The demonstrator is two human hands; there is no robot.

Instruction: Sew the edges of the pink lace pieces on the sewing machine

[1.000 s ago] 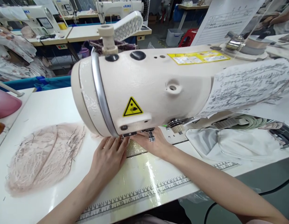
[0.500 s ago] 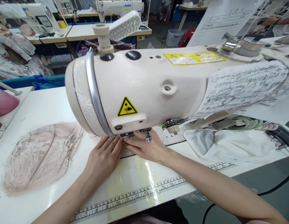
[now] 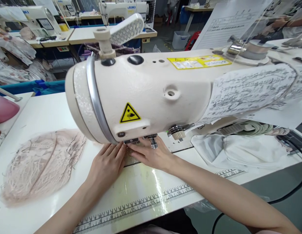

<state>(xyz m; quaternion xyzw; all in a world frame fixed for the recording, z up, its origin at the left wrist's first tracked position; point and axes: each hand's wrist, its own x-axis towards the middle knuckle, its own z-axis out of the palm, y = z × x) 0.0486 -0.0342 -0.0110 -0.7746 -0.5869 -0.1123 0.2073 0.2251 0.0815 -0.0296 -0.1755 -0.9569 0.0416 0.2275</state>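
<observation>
Under the head of a white sewing machine [image 3: 146, 84], my left hand [image 3: 107, 164] lies palm down with its fingers stretched forward. My right hand [image 3: 153, 154] reaches in from the other side, flat and fingers extended, close to the left fingertips beside the needle area. The machine head hides the tips of both hands and whatever is beneath them. A sliver of pale pink fabric [image 3: 97, 143] shows just beyond my left hand. Farther left, a piece of pale pink lace [image 3: 43, 165] lies loosely on the white table [image 3: 55, 109].
White fabric [image 3: 243, 151] and a coiled green strip [image 3: 255, 128] lie right of the machine. A printed ruler [image 3: 138, 208] runs along the front edge. Handwritten paper [image 3: 251, 91] covers the machine arm. Pink plastic [image 3: 6, 109] stands at left; other sewing machines [image 3: 126, 9] stand behind.
The view has shifted slightly, so the machine appears a little farther left and lower. Both hands keep nearly the same place and pose; the pink lace lies as before.
</observation>
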